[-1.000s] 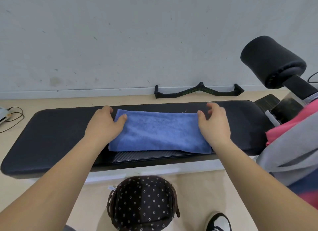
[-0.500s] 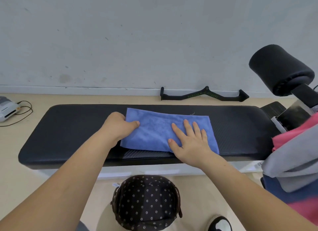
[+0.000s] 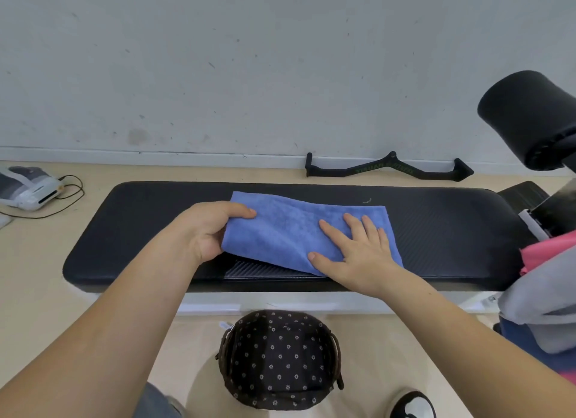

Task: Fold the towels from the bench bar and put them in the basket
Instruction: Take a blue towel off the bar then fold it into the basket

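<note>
Towel (image 3: pixel 286 230) on tabletop (image 3: pixel 452 230), part folded, midway along, close to near edge. Left grip (image 3: pixel 208 230) pinching its left end; right grip (image 3: pixel 355 255) flat, fingers straight, pressing right half. Bring left end across onto right edge, square corners, smooth flat. Basket (image 3: pixel 274 355) on floor below near edge.

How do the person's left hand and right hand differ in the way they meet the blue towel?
The left hand pinches the blue towel at its left edge, thumb on top; the right hand lies flat on it, fingers straight and spread. The left hand sits at the towel's end, the right hand on its right half. Both touch the same towel on the bench pad.
</note>
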`<action>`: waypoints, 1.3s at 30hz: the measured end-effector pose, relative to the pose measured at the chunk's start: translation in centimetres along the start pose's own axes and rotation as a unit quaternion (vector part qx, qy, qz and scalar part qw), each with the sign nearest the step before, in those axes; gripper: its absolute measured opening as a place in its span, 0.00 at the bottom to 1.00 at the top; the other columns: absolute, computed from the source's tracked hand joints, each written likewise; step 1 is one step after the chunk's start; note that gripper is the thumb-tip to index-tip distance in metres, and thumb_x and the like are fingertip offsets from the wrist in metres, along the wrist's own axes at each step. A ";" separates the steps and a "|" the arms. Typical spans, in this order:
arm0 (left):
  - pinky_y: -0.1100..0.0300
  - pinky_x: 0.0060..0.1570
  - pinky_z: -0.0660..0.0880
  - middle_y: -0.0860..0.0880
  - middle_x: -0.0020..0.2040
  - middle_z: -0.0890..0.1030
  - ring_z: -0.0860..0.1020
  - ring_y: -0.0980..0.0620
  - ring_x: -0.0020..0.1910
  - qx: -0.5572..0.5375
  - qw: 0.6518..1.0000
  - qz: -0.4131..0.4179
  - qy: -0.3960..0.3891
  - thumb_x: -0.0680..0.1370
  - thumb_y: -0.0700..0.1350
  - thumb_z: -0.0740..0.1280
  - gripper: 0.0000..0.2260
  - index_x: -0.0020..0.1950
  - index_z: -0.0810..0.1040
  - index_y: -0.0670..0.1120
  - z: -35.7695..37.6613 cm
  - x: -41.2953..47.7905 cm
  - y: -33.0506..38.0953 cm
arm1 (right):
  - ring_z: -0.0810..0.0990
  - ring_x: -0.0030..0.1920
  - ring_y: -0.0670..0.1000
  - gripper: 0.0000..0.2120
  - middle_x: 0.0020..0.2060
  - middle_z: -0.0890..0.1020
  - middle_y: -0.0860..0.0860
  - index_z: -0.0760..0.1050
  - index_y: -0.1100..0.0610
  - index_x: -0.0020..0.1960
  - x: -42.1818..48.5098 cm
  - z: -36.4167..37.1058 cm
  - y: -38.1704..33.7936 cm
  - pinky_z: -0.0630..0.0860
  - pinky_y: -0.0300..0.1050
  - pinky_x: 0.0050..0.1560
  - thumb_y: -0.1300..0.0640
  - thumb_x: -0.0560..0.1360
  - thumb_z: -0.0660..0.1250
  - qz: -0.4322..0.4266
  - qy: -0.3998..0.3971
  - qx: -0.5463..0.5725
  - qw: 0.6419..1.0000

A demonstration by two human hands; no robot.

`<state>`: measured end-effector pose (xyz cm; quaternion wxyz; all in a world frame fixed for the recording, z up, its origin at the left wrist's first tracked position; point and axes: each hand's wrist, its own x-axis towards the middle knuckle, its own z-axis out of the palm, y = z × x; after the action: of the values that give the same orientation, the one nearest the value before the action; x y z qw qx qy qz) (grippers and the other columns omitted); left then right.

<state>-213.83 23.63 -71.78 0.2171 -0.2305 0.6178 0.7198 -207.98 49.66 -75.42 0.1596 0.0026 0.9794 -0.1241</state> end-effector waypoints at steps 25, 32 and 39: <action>0.58 0.43 0.84 0.53 0.68 0.74 0.87 0.47 0.44 0.246 0.941 0.201 -0.114 0.84 0.39 0.63 0.26 0.81 0.61 0.51 17.0 -1.6 -4.5 | 0.70 0.35 0.54 0.26 0.34 0.71 0.57 0.73 0.70 0.43 -0.4 -2.1 6.1 0.70 0.47 0.34 0.46 0.80 0.69 0.081 0.100 0.505 0.853; 0.54 0.51 0.82 0.53 0.54 0.83 0.84 0.52 0.47 0.323 0.898 0.292 0.061 0.80 0.43 0.65 0.14 0.65 0.77 0.53 10.2 -0.3 -3.5 | 0.76 0.36 0.53 0.09 0.36 0.78 0.52 0.75 0.56 0.48 0.4 -1.7 5.0 0.76 0.53 0.40 0.51 0.81 0.65 0.032 0.170 0.348 0.921; 0.64 0.45 0.70 0.56 0.43 0.78 0.76 0.59 0.44 0.497 0.789 0.362 0.008 0.80 0.52 0.69 0.18 0.69 0.77 0.50 9.4 -1.2 -5.9 | 0.83 0.47 0.55 0.06 0.45 0.83 0.53 0.78 0.54 0.49 0.7 -2.0 5.4 0.81 0.56 0.49 0.51 0.81 0.66 0.080 0.165 0.388 0.903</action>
<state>-209.96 33.72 -74.54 0.0200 0.1440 0.9300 0.3377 -209.02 55.40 -75.09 -0.0083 0.1631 0.8628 -0.4785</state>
